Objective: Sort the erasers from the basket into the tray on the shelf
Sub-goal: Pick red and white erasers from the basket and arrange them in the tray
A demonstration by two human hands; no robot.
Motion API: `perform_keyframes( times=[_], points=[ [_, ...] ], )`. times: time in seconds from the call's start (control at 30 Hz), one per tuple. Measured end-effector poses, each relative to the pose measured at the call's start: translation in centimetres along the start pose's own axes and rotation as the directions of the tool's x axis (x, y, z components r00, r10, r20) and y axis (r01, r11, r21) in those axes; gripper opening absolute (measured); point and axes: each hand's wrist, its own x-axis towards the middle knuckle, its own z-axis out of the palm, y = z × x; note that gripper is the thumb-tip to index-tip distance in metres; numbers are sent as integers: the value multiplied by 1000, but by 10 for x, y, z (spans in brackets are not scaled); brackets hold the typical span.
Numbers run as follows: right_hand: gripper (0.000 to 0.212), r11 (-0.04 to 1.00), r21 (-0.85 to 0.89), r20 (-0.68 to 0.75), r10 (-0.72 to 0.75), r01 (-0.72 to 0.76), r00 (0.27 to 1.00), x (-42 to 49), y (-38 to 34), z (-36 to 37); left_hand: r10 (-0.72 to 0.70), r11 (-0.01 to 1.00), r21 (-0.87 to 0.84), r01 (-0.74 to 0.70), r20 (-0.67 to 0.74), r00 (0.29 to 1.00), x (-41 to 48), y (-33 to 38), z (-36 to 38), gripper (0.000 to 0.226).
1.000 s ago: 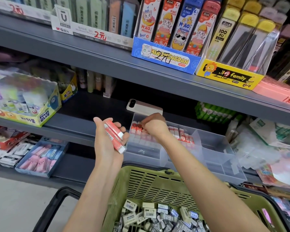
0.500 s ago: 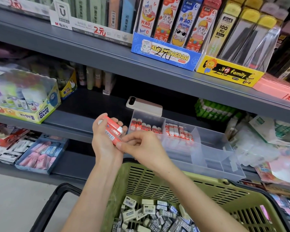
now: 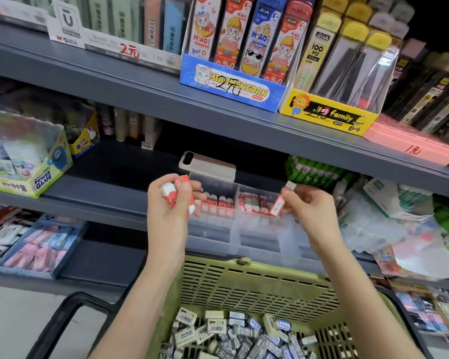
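Observation:
My left hand (image 3: 167, 207) grips a small bunch of red-and-white erasers (image 3: 172, 194) in front of the clear plastic tray (image 3: 259, 239) on the middle shelf. My right hand (image 3: 307, 211) pinches one red-and-white eraser (image 3: 279, 204) above the tray's middle compartment. Rows of the same red erasers (image 3: 241, 202) stand upright along the tray's back compartments. Below, the green basket (image 3: 244, 283) holds several grey and white erasers (image 3: 228, 332).
A phone (image 3: 208, 165) lies on the shelf behind the tray. A glue box (image 3: 26, 156) stands at left, plastic-wrapped packets (image 3: 389, 216) at right. The shelf above (image 3: 218, 110) overhangs the tray. The basket's black handle (image 3: 60, 322) hangs at lower left.
My right hand has taken one eraser from the bunch in my left hand and moved right with it over the tray. My left hand has stayed nearly still.

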Motion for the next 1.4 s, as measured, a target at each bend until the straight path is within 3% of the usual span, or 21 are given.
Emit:
perform_keyframes(
  times=[0.13,0.3,0.53,0.77,0.87,0.9,0.93,1.0,1.03,1.07,1.17,1.3,1.4],
  points=[
    [40,951,-300,-148,31,-75,988,31,22,-1,-27,991,134,11,115,993,-12,-2,12,19],
    [25,779,-623,-100,18,-76,995,47,31,17,-119,987,132,94,200,973,-24,-11,21,13],
    [18,686,-727,-28,2,-21,1000,47,31,28,-192,981,82,178,218,957,-25,-14,23,17],
    [23,819,-568,112,-16,77,994,27,38,13,-206,978,73,195,227,952,-25,-12,24,41],
    [28,594,-785,97,-166,179,981,10,30,15,-209,977,83,195,228,951,-26,-12,24,33],
    [28,604,-765,81,-253,223,964,3,23,18,-210,977,82,196,230,950,-26,-11,24,33],
    [24,694,-665,82,-299,275,951,-7,13,21,-211,977,76,198,234,949,-26,-10,25,34],
    [13,933,-196,173,-269,300,948,-28,-9,27,-210,978,50,204,236,949,-25,-8,25,35],
    [11,964,-29,258,-248,264,934,-37,-19,31,-211,977,35,209,235,949,-25,-7,25,35],
    [11,965,24,333,-255,262,908,-44,-27,34,-217,976,23,217,233,948,-25,-7,25,35],
    [12,936,-76,427,-282,345,859,-48,-36,39,-244,969,24,244,207,947,-23,-8,23,32],
    [13,976,59,436,-215,210,874,-45,-43,35,-220,974,-27,223,96,971,-16,-3,17,41],
    [21,980,78,517,-199,185,833,-46,-42,38,-191,976,-95,194,40,981,-7,-1,8,40]
  ],
)
